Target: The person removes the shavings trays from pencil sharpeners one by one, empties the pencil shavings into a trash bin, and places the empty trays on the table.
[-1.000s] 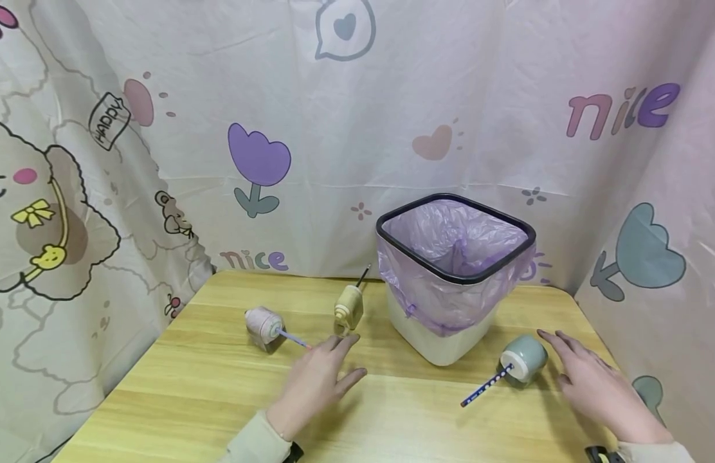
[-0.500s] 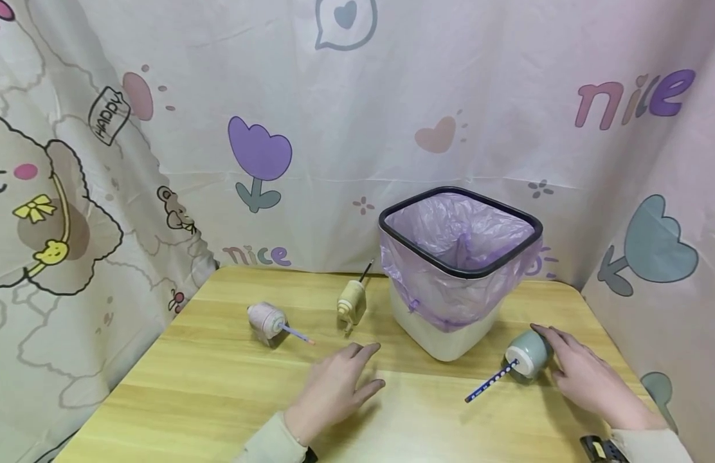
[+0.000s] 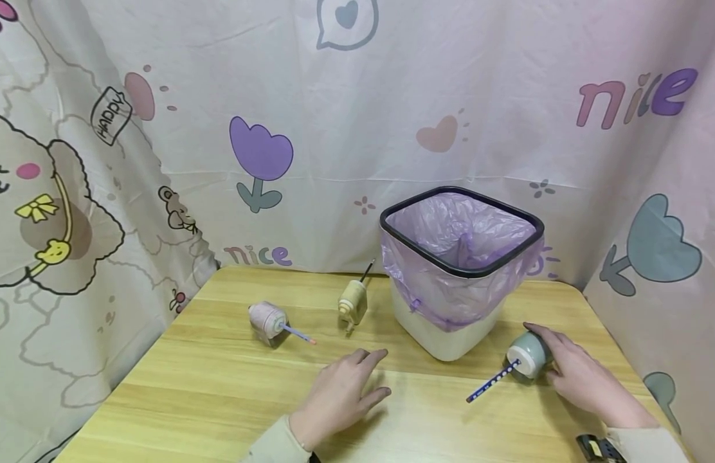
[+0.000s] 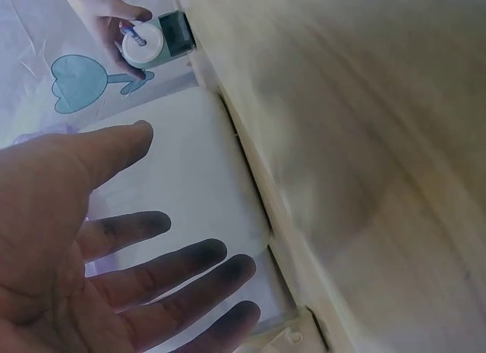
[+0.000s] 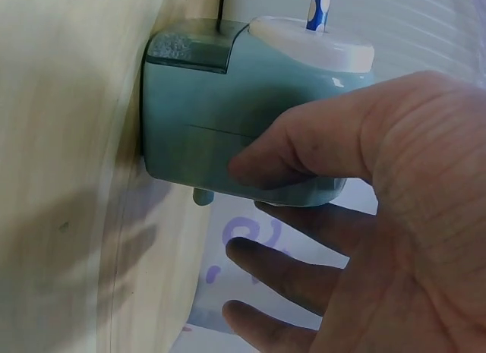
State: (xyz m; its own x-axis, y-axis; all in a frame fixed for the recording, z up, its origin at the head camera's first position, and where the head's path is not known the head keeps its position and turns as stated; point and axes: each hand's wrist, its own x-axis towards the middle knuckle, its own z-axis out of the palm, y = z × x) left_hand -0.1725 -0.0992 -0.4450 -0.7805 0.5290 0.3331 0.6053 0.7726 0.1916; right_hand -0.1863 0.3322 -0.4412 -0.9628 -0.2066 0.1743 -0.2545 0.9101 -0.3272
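On the right of the table a teal pencil sharpener (image 3: 528,354) has a blue pencil with white dots (image 3: 492,382) stuck in its white front. My right hand (image 3: 579,378) grips the sharpener's body, thumb on the near side (image 5: 262,159) and index finger round the back. The right wrist view shows the other fingers spread beside it. Palm down, my left hand (image 3: 343,395) hovers over the table's middle with fingers extended and holds nothing. Beyond it are a pink sharpener (image 3: 267,319) with a lilac pencil (image 3: 299,334) and a yellow sharpener (image 3: 353,301) with a dark pencil (image 3: 367,270).
A white bin (image 3: 433,331) with a black rim (image 3: 467,272) and a purple bag liner (image 3: 429,299) stands at the back right, between both hands. The wooden table (image 3: 190,386) ends at a printed curtain (image 3: 334,128) behind and at the sides.
My right hand has moved left onto the teal sharpener and taken hold of it. My left hand has drifted right and nearer, away from the pink and yellow sharpeners. The view has shifted slightly.
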